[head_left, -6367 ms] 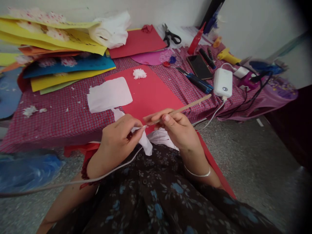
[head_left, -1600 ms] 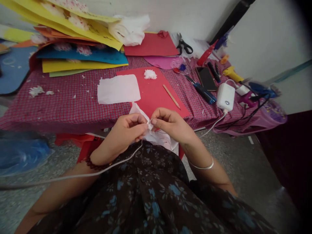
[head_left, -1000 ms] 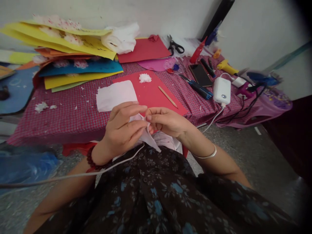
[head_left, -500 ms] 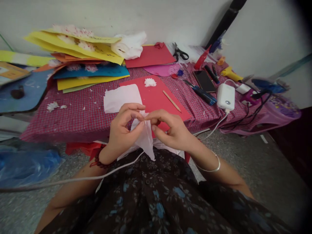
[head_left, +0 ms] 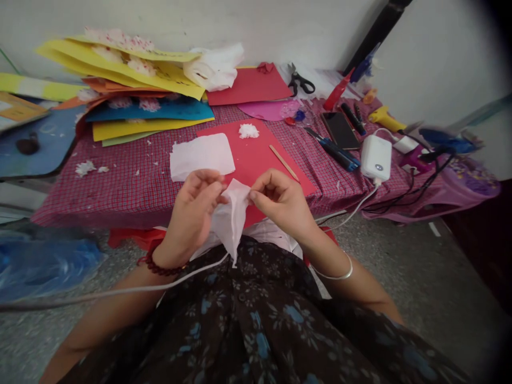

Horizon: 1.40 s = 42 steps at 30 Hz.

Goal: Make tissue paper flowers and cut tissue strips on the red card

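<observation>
Right hand (head_left: 282, 201) pinches corner of white tissue (head_left: 234, 213), hanging between it and left hand (head_left: 194, 208); left grip at opposite edge, cannot tell if holding. Hands farther apart than before; pencil (head_left: 284, 163), earlier right-held, lies on red paper (head_left: 254, 157).

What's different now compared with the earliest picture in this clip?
The right hand let go of the pencil, which now lies on the red sheet; the hand now pinches an edge of the white tissue. The left hand has moved apart from the right; I can't tell whether it touches the tissue. The flat white sheet and the white puff stayed put.
</observation>
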Each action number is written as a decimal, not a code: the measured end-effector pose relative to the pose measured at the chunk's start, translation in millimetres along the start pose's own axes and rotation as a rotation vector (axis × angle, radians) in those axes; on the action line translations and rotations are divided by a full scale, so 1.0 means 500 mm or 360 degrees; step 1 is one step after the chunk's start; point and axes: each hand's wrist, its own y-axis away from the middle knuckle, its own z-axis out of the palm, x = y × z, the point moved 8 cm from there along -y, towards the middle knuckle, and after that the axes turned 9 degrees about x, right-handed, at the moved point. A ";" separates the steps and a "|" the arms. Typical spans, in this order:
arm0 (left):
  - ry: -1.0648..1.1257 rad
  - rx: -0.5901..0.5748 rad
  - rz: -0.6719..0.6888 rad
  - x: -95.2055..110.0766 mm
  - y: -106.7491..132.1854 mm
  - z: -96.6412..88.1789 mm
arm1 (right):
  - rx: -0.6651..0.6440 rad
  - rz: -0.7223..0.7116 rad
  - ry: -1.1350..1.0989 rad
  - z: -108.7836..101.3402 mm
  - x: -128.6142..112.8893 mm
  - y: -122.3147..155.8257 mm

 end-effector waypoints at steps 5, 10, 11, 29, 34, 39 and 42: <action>-0.0103 -0.0143 -0.0196 -0.044 0.050 -0.006 | -0.0016 -0.0012 -0.0162 0.000 0.010 0.005; -0.0142 -0.0196 -0.0455 -0.139 0.090 -0.022 | 0.0059 0.0308 -0.0399 -0.005 0.100 0.046; -0.0081 -0.0248 -0.0520 -0.155 0.098 -0.018 | 0.0085 0.0383 -0.0436 -0.005 0.120 0.058; 0.0236 -0.0019 -0.0528 -0.043 0.028 0.094 | 0.0113 0.0133 -0.0305 -0.034 0.000 0.082; 0.0095 -0.0054 -0.0241 -0.034 0.037 0.104 | -0.0119 0.0387 -0.0304 -0.008 0.006 0.090; -0.0040 -0.0057 -0.0035 -0.029 0.034 0.111 | -0.0191 0.0508 -0.0538 0.009 0.021 0.088; 0.0003 -0.0090 -0.0067 -0.050 0.032 0.113 | -0.0115 0.0481 -0.0662 0.003 0.030 0.086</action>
